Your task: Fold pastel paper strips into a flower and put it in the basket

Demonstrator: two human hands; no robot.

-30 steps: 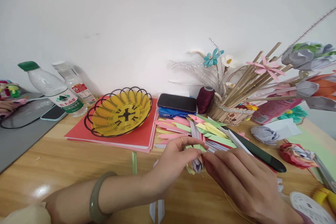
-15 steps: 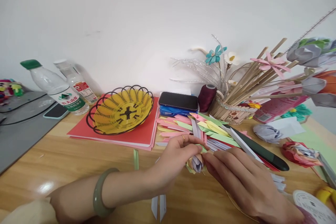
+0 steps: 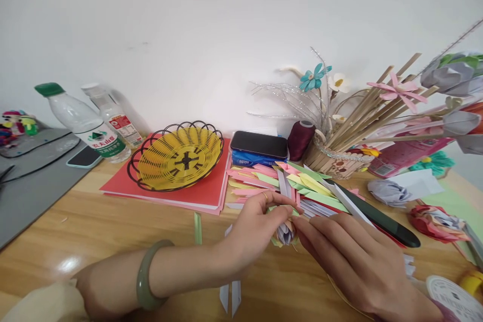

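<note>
A small folded paper flower (image 3: 286, 234) with white inner petals and green, yellow and orange outer ones is between my two hands. My left hand (image 3: 266, 221) pinches it from the left, thumb and fingers closed along its upper edge. From the right, the fingertips of my right hand (image 3: 347, 249) press together against its side; the palm faces away, so the exact grip is partly hidden. A thin cord (image 3: 345, 299) curves across the table under my right hand. Just behind the flower lies a pile of folded paper strips (image 3: 264, 177) in pink, green, yellow and white.
A yellow woven basket (image 3: 181, 158) rests on red paper sheets (image 3: 124, 181). Behind the strips are a phone (image 3: 258, 144) and a maroon thread spool (image 3: 301, 138). Finished paper flowers (image 3: 433, 222) and a ribbon roll (image 3: 453, 297) are at right. Bottles (image 3: 94, 133) stand left.
The whole view has shifted slightly to the right within the frame. Both hands keep hold of the paper flower, and my left thumb has moved a little over its top edge.
</note>
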